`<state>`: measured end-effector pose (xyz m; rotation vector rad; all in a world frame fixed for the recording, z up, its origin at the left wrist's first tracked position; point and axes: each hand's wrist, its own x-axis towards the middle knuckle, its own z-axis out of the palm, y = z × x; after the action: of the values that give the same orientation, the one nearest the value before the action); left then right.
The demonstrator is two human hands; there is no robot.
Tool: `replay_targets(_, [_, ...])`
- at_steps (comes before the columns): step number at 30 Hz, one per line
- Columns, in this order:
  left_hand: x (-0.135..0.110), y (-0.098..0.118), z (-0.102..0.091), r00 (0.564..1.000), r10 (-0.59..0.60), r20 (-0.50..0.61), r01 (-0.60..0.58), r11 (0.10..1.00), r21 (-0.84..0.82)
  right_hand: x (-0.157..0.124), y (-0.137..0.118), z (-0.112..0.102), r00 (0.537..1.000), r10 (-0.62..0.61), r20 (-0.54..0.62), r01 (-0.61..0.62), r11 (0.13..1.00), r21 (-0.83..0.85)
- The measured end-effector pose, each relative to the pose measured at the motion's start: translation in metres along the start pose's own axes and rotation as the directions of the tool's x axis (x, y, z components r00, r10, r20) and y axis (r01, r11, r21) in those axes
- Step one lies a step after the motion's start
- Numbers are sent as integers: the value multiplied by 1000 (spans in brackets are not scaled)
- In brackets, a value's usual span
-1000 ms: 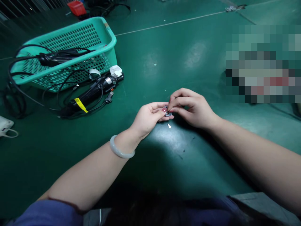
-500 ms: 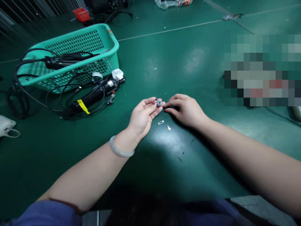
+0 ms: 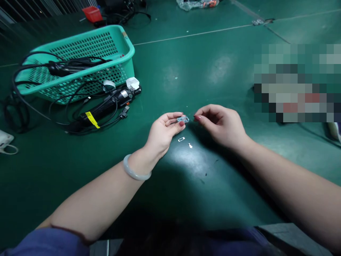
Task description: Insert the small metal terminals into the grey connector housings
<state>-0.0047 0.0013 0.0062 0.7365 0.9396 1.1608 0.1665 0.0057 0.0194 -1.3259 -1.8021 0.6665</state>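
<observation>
Between the thumb and fingers of my left hand (image 3: 163, 133) is a small bluish-grey circuit board (image 3: 183, 120), held just above the green table. My right hand (image 3: 222, 124) is a short way to its right, thumb and forefinger pinched together; whatever they hold, if anything, is too small to make out. Below the board on the table lie a little white rectangular frame (image 3: 181, 139) and a tiny white piece (image 3: 190, 145). A pale bangle (image 3: 136, 170) circles my left wrist.
A turquoise basket (image 3: 128, 58) with black cabled devices stands at the left. In front of it lies a black handheld device (image 3: 106, 106) with a yellow tag and cables. A red bin (image 3: 92, 14) is at the back. Something at the right is pixelated.
My right hand has pulled away rightward from the board, its thumb and forefinger now pinched. The left hand has turned the board slightly, and its thumb has shifted to the near edge.
</observation>
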Motion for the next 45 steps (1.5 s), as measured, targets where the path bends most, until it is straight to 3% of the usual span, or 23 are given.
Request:
replay_targets(6, [-2,2,1,998,-48,30,49,998,-45,-2,-5,7,998,38,51,-55,917,395])
replay_targets(9, [-3,2,2,998,-47,40,49,998,-47,0,-3,10,985,121,124,-169,841,515])
replay_targets(17, [-6,3,5,999,31,34,-28,997,-65,-2,-5,18,934,255,249,-355,608,710])
replay_targets(21, [-6,3,5,998,43,44,-40,997,-66,-1,-6,18,918,270,291,-395,548,737])
replay_targets(24, [-6,3,5,998,42,46,-38,996,-86,-2,-4,19,923,251,293,-386,576,721])
replay_targets(29, [-6,5,5,999,10,34,-6,994,-109,-3,-1,19,957,198,213,-290,715,637])
replay_targets(32, [-6,5,5,999,15,48,-9,992,-126,-2,-4,16,990,93,105,-134,837,530])
replay_targets(36, [-7,4,4,998,14,53,-8,994,-110,-3,-10,10,995,-68,-70,82,971,225])
replay_targets(39, [-6,3,4,998,22,53,-17,995,-100,-4,-11,8,989,-105,-103,114,990,81])
replay_targets(45, [-5,3,3,997,46,56,-41,994,-101,-5,-8,3,974,-217,-63,212,975,-70])
